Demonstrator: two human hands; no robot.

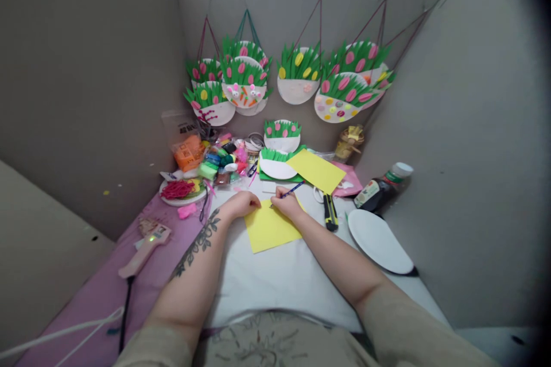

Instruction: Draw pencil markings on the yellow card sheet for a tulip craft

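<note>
A sheet of yellow paper [272, 232] lies on the white part of the table in front of me. My left hand [245, 204] is closed, with its curled fingers at the paper's upper left corner. My right hand [287, 205] grips a dark blue pencil [295, 188], its tip end pointing down at the paper's upper part and its other end leaning to the right. Just beyond the hands stand white paper-plate pieces with green paper grass [279, 169]. A second yellow sheet [318, 170] lies behind my right hand, close to a black and yellow utility knife [330, 213].
Packets of coloured clay [221, 163] and an orange bag [189, 152] are piled at the back left. A plate of red string [181, 190] and a pink glue gun [148, 249] lie left. On the right are a dark bottle [379, 190] and cut white plates [379, 241]. Plate baskets [299, 90] hang behind.
</note>
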